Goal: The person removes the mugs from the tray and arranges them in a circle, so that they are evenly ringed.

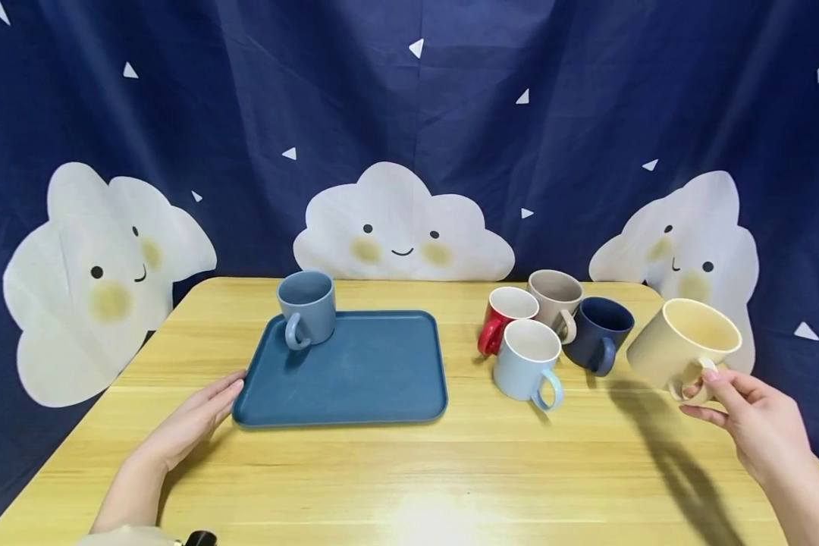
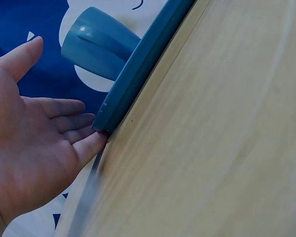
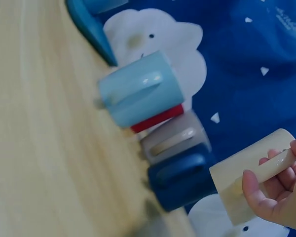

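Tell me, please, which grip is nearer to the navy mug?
Right. The right grip holds the cream mug just to the right of the navy mug. The left grip is farther, well to its left, touching the left edge of the tray.

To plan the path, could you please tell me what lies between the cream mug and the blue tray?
The head view shows a navy mug, a taupe mug, a red mug and a light blue mug, then bare table.
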`<state>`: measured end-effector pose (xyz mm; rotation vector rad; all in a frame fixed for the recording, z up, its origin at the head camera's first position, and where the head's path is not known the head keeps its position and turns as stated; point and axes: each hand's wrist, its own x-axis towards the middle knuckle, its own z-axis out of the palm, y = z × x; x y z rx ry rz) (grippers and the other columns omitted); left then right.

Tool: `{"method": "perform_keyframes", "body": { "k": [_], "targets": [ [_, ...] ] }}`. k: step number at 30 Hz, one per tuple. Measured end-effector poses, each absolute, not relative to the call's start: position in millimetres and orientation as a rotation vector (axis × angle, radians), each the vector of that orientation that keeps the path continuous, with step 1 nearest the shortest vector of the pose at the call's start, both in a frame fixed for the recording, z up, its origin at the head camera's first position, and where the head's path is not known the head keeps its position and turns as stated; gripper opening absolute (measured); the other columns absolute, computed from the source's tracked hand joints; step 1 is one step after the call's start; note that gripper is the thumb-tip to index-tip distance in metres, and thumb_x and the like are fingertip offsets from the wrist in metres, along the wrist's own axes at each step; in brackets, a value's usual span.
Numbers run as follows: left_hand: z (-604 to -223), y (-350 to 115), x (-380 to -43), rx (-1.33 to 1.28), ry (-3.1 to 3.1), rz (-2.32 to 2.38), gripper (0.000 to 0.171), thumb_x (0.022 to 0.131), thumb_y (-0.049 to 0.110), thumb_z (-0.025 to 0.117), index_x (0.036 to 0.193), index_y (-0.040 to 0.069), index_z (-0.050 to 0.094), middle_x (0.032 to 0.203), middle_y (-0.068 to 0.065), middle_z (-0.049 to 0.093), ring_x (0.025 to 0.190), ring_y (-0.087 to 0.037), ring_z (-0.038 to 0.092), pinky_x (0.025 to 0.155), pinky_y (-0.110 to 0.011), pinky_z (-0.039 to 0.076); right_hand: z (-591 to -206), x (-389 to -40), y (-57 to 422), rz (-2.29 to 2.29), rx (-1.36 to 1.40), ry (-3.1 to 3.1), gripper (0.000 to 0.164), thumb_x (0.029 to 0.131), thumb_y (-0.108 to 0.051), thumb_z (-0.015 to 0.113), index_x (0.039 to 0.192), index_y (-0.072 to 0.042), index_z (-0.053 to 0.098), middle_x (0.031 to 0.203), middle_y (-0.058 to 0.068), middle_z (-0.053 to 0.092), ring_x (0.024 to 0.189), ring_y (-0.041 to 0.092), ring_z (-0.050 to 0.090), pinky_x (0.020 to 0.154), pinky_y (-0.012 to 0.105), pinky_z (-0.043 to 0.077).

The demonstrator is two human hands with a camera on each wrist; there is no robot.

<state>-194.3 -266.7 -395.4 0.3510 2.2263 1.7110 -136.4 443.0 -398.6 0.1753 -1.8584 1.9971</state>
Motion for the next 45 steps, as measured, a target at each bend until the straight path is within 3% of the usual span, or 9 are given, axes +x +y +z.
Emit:
{"method": "perform_keyframes", "body": {
  "k": [6,13,22,38,45],
  "targets": [
    [-395.1,-267.0,-194.3,0.333,2.220,1.713,0.070,0.102,0.034,0.033,0.142,-0.014,0.003,0.148,-0.032,0.002,0.136,-0.041,0.004,0.098,-0.009,0.030,-427.7,-144.1,453.2,2.057,0.151,-1.861,0.015,0.094,0.000,0.051,0.094,0.006,0.064,0.077,0.010,0.066,0.076,0.015,0.067,0.060,0.038,0.054],
    [-393.7,-266.4,-193.5,0.340,2.212,1.722,0.068,0.102,0.032,0.033,0.142,-0.014,0.003,0.148,-0.032,0.002,0.136,-0.041,0.004,0.096,-0.007,0.030,-417.9,-134.7,428.9,2.101,0.143,-1.896,0.021,0.094,0.000,0.050,0.089,-0.006,0.069,0.076,0.005,0.066,0.074,0.013,0.066,0.061,0.034,0.056],
    [-393.3,-267.0,-194.7,0.351,2.213,1.714,0.068,0.102,0.032,0.033,0.142,-0.014,0.002,0.149,-0.032,0.001,0.136,-0.042,0.002,0.096,-0.006,0.030,-380.8,-109.9,378.4,2.129,0.098,-1.912,0.028,0.095,0.004,0.045,0.084,-0.005,0.069,0.073,0.002,0.063,0.073,0.009,0.062,0.061,0.027,0.056],
    [-394.2,-266.3,-193.3,0.332,2.200,1.702,0.069,0.102,0.034,0.032,0.142,-0.014,0.002,0.149,-0.031,0.001,0.136,-0.042,0.001,0.093,-0.004,0.030,-390.5,-110.6,373.6,2.138,0.053,-1.982,0.028,0.095,0.003,0.045,0.082,-0.004,0.068,0.076,0.002,0.062,0.073,0.009,0.062,0.062,0.029,0.056],
    [-392.8,-266.6,-195.2,0.330,2.211,1.688,0.069,0.102,0.034,0.031,0.142,-0.013,0.002,0.149,-0.030,0.001,0.136,-0.041,0.002,0.104,-0.016,0.028,-391.8,-114.2,372.1,2.157,0.089,-2.012,0.024,0.096,-0.001,0.046,0.084,-0.002,0.067,0.077,0.003,0.064,0.077,0.010,0.063,0.065,0.033,0.057]
  ]
}}
